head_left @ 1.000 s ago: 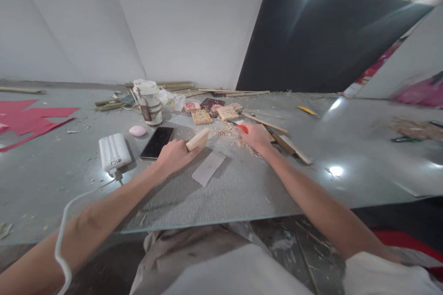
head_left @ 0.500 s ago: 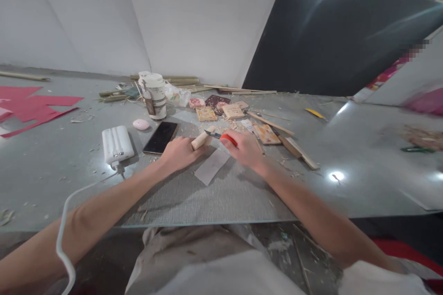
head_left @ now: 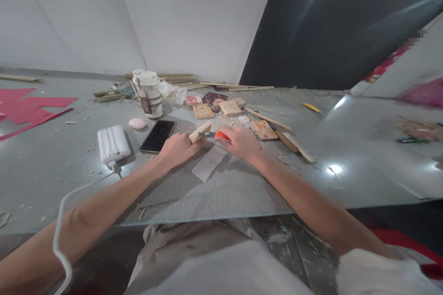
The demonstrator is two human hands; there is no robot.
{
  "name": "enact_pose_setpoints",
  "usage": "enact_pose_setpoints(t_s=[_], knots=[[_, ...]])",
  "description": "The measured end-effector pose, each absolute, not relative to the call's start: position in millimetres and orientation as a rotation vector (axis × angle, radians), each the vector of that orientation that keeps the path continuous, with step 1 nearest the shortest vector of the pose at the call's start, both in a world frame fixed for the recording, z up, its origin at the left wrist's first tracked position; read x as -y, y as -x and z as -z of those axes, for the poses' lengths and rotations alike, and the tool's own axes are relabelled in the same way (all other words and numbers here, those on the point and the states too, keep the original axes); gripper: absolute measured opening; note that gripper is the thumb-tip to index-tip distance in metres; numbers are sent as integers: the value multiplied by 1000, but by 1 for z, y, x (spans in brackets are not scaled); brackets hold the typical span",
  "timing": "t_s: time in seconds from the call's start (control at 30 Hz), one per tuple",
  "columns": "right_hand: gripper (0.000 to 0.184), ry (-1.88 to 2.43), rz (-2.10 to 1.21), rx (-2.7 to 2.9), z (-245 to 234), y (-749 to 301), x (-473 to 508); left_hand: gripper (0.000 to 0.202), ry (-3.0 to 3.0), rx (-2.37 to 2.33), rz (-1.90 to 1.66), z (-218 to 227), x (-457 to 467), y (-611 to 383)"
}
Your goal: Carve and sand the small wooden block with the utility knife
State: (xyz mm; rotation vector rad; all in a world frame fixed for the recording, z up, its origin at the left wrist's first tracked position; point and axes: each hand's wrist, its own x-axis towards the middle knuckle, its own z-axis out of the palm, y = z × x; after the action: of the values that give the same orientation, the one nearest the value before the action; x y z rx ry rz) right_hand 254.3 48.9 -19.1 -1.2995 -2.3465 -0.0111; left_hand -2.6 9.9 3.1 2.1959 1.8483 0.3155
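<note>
A short pale piece of wood (head_left: pixel 201 132) sticks up out of my left hand (head_left: pixel 180 150), whose fingers are wrapped round its lower part. My right hand (head_left: pixel 239 144) is closed on a utility knife (head_left: pixel 222 136) with an orange-red handle. The knife's dark blade points left and appears to touch the wood just above my left fingers. Below the hands, a slip of white paper (head_left: pixel 209 163) lies on the table. Right behind my left hand is a black phone (head_left: pixel 158 136). Wood shavings lie beyond the blade.
A white power bank (head_left: pixel 113 144) with a cable across my left forearm, a pink oval case (head_left: pixel 137 123) and a paper cup (head_left: pixel 147 94) stand left. Patterned blocks (head_left: pixel 203 111) and wood strips (head_left: pixel 299 147) lie behind and right. Red paper (head_left: pixel 31 106) lies far left.
The blade has moved down the wood, from near its top toward my left fingers. The wood now stands more upright. The whole view has shifted slightly.
</note>
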Motion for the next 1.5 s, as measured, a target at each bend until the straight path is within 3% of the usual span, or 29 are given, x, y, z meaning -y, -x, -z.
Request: enact_pose_setpoints(t_s=[0.3, 0.53, 0.8, 1.5], knots=[[71, 1735, 95, 1999, 19, -314, -96, 70, -2257, -1828, -320, 4, -11, 8], [72, 1480, -12, 2159, 18, -285, -73, 73, -2245, -1828, -337, 3, -7, 5], [59, 1073, -146, 2441, 16, -251, -30, 57, -2268, -1754, -325, 1, -7, 8], [67, 1120, 16, 2401, 20, -243, -47, 65, -2124, -1729, -510, 2, -18, 9]])
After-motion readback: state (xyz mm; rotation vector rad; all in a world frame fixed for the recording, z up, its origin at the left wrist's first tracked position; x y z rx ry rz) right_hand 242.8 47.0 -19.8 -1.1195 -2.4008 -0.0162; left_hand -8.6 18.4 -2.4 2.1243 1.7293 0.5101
